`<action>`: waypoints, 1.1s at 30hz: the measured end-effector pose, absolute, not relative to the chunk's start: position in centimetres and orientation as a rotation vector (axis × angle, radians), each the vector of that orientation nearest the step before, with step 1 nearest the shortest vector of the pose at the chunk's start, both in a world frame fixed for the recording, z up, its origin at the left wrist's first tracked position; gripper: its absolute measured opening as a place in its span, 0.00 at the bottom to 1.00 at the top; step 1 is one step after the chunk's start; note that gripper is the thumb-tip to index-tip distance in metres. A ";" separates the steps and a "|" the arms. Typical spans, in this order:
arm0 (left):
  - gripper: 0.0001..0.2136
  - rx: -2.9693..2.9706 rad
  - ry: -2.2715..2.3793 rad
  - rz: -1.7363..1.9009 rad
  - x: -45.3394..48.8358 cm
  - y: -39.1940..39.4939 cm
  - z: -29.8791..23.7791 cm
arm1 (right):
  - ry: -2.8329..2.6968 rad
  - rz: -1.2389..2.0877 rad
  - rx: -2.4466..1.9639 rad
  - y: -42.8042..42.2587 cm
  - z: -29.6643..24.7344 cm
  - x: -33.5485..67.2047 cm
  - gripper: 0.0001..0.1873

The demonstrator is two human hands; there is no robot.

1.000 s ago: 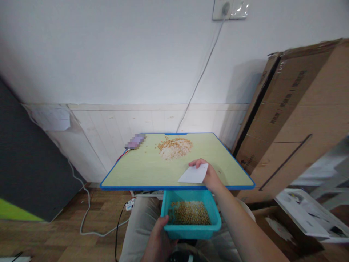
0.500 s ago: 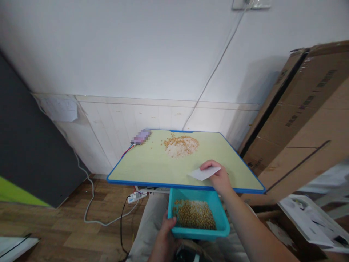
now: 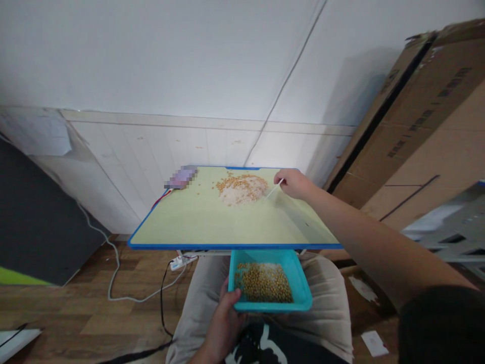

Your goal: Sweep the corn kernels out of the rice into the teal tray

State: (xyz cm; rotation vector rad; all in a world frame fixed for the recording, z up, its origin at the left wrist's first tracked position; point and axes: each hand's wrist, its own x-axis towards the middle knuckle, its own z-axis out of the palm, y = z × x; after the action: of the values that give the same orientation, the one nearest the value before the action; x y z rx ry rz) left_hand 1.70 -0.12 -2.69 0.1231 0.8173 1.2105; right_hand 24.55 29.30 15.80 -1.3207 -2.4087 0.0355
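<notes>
My left hand (image 3: 226,314) grips the left near corner of a turquoise plastic basin (image 3: 302,285), thumb over its rim. Inside the basin lie yellow beans (image 3: 265,284), like soybeans, with some white grains among them. The basin is over my lap, just under the table's front edge. My right hand (image 3: 291,183) pinches a white card (image 3: 273,190), seen nearly edge-on. Its lower end is close to the right side of a pile of white rice-like grains and yellow beans (image 3: 243,190) on the tabletop; whether it touches the grains I cannot tell.
The pile rests on a pale yellow-green table (image 3: 189,222) with a blue edge. A blurred-out phone-like object (image 3: 181,177) lies at its far left corner. Large cardboard boxes (image 3: 413,121) lean on the right. A power strip (image 3: 182,262) and cables are below left.
My right hand has moved away from me with the card, from the front edge to the right of the pile. The card has turned edge-on. My left hand still holds the basin.
</notes>
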 end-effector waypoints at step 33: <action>0.41 0.188 0.827 1.179 0.8 -0.3 -2.9 | -2.838 -0.433 -1.629 32.8 16.7 19.0 0.21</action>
State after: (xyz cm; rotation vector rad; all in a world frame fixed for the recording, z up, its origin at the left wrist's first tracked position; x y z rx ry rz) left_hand 0.76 -0.31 -2.90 0.1880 0.8273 1.1795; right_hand 18.96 32.75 16.72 -1.6294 -2.8380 -0.4331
